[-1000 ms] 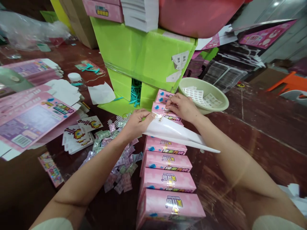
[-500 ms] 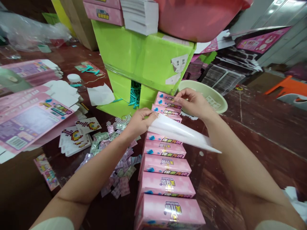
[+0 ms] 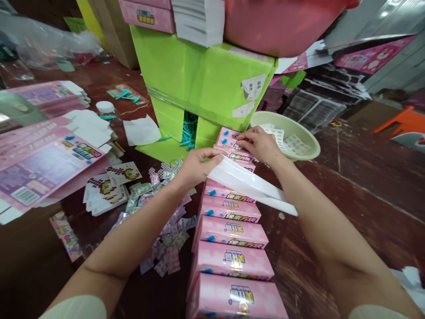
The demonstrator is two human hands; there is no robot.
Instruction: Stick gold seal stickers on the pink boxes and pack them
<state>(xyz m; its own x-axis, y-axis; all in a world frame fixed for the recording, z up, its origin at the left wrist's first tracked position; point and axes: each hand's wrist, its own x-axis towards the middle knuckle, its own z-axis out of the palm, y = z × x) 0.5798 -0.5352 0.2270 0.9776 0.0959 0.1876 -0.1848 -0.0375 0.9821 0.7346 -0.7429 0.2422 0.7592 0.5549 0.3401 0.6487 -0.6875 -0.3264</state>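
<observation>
A row of pink boxes (image 3: 232, 230) runs away from me across the dark red table (image 3: 348, 190). My left hand (image 3: 195, 166) pinches the corner of a glossy white sheet (image 3: 252, 186) that slants over the row to the right. My right hand (image 3: 259, 144) presses its fingertips on the top of a far pink box (image 3: 232, 146); whether a small sticker is under the fingers is hidden.
A pale green bowl (image 3: 299, 157) with white label sheets stands right of the far boxes. A lime green carton (image 3: 202, 79) rises behind. Loose small packets (image 3: 166, 226), printed cards (image 3: 106, 188) and flat pink box blanks (image 3: 43, 164) lie on the left.
My right hand went from the far boxes toward the bowl, then came back down onto a far box. My left hand kept hold of the white sheet.
</observation>
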